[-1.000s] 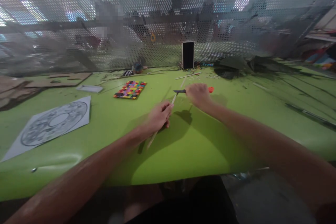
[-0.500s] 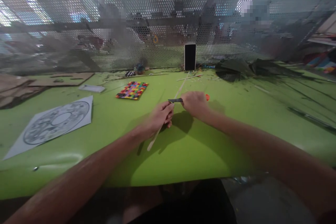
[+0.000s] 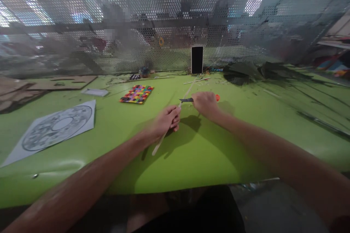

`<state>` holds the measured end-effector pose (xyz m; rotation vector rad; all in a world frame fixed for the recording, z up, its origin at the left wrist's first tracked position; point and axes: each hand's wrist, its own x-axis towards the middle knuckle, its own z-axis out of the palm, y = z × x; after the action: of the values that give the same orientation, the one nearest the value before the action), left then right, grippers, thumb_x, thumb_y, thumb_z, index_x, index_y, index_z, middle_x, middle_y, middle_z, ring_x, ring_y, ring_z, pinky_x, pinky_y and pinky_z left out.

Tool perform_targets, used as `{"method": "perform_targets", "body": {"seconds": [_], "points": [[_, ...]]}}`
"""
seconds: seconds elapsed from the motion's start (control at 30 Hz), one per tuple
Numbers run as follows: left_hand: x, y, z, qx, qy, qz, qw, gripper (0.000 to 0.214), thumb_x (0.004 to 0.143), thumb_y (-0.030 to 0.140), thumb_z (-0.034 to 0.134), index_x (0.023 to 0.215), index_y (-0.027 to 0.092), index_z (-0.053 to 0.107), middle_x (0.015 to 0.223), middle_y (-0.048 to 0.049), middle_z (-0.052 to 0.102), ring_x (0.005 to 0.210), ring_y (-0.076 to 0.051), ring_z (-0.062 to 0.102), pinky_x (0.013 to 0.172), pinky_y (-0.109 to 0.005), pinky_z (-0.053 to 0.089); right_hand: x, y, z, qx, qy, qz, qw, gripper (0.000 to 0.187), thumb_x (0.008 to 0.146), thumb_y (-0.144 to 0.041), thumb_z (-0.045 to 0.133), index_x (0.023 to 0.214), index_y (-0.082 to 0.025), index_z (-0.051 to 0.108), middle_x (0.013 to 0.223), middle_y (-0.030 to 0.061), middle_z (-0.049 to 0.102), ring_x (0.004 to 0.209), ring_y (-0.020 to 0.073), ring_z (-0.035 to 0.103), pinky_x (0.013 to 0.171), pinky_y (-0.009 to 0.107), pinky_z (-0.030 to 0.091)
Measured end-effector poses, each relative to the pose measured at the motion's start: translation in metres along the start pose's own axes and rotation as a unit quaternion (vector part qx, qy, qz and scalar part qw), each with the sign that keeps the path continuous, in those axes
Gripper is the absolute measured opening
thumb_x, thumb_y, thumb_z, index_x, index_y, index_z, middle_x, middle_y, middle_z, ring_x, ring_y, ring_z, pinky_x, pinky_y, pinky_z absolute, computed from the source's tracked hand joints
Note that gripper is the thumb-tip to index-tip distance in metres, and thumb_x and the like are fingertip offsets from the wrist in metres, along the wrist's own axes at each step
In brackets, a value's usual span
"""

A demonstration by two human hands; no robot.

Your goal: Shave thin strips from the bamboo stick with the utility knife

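My left hand point(image 3: 167, 120) is closed around a thin, pale wooden stick point(image 3: 158, 147). One end of the stick points toward me below the hand, and the rest slants away toward the back of the table. My right hand point(image 3: 205, 102) grips a knife point(image 3: 187, 99) with a dark blade; an orange handle end shows past the fist. The blade points left and lies across the stick, just beyond my left fingers. Whether its edge is pressed into the wood I cannot tell.
On the green table point(image 3: 175, 178) are a colourful woven mat point(image 3: 137, 94), a paper with a printed ring pattern point(image 3: 61, 127) and cardboard pieces point(image 3: 61, 82). A dark-screened tablet or phone point(image 3: 197, 60) leans at the back before a perforated metal screen point(image 3: 175, 18). Dark leafy material point(image 3: 243, 72) lies back right.
My right hand with the knife has moved slightly right and away from me, and the blade has slid up the stick, off my left fingers. My left hand keeps its hold.
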<state>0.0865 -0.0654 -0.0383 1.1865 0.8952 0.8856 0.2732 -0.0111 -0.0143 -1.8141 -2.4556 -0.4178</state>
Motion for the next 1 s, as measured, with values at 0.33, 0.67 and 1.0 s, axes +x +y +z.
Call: {"method": "perform_targets", "body": {"seconds": [0.33,0.67,1.0], "points": [[0.002,-0.002,-0.004,0.017,0.002,0.004,1.0,0.024,0.096,0.035,0.054,0.079,0.019,0.046,0.058,0.009,0.039,0.041,-0.004,0.036,0.042,-0.018,0.04,0.004,0.005,0.006,0.001,0.002,0.009,1.0,0.034,0.092,-0.011,0.037,0.097,-0.011,0.071,0.088,0.0159,0.071,0.08,0.0242,0.061,0.064,0.031,0.034],[-0.001,0.002,-0.001,0.049,0.017,0.004,0.999,0.027,0.096,0.032,0.054,0.074,0.019,0.045,0.056,0.009,0.038,0.039,-0.004,0.035,0.041,-0.018,0.043,0.005,0.009,0.002,-0.012,-0.008,0.01,1.0,0.035,0.092,-0.009,0.037,0.099,-0.01,0.072,0.09,0.0178,0.071,0.082,0.0259,0.063,0.065,0.032,0.037],[-0.005,-0.001,-0.001,0.103,-0.007,0.004,0.995,0.029,0.096,0.037,0.054,0.075,0.019,0.047,0.058,0.0082,0.041,0.04,-0.004,0.04,0.04,-0.02,0.046,0.019,0.048,0.004,-0.013,0.032,0.135,0.99,0.033,0.096,-0.02,0.045,0.104,-0.006,0.073,0.094,0.0208,0.072,0.082,0.0278,0.065,0.069,0.035,0.042]]}}
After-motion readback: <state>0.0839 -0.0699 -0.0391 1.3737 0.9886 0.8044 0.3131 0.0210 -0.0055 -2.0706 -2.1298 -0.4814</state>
